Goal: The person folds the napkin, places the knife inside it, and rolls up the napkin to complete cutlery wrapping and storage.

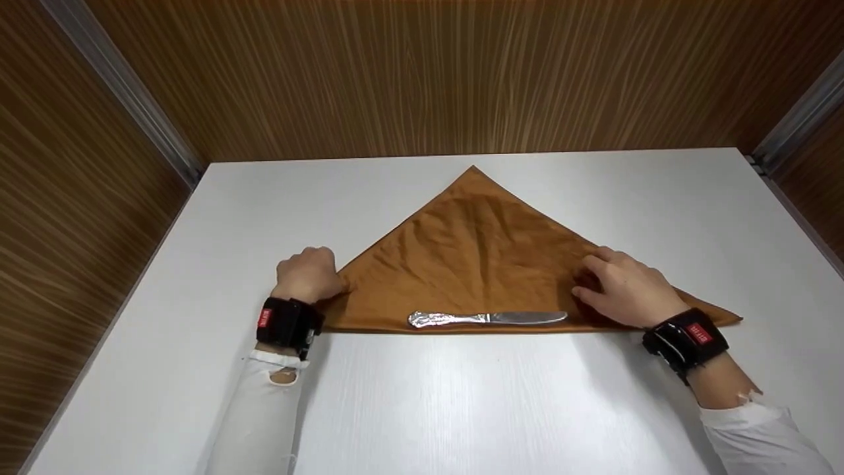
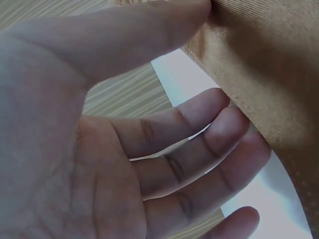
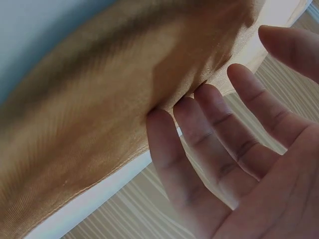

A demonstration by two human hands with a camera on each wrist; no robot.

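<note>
Napkin (image 1: 471,254) lies brown, creased, folded into a triangle.

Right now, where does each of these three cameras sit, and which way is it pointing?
Head: worn on the head, looking forward and down at the white table, brown napkin and knife; both hands and sleeves show.
Left wrist: on that wrist, looking along the left hand to the napkin's edge.
Right wrist: on that wrist, looking along the right hand, fingertips touching cloth.
All three share the napkin.

The napkin (image 1: 475,257) perhaps hides the left hand's (image 1: 308,274) fingertips.
</note>
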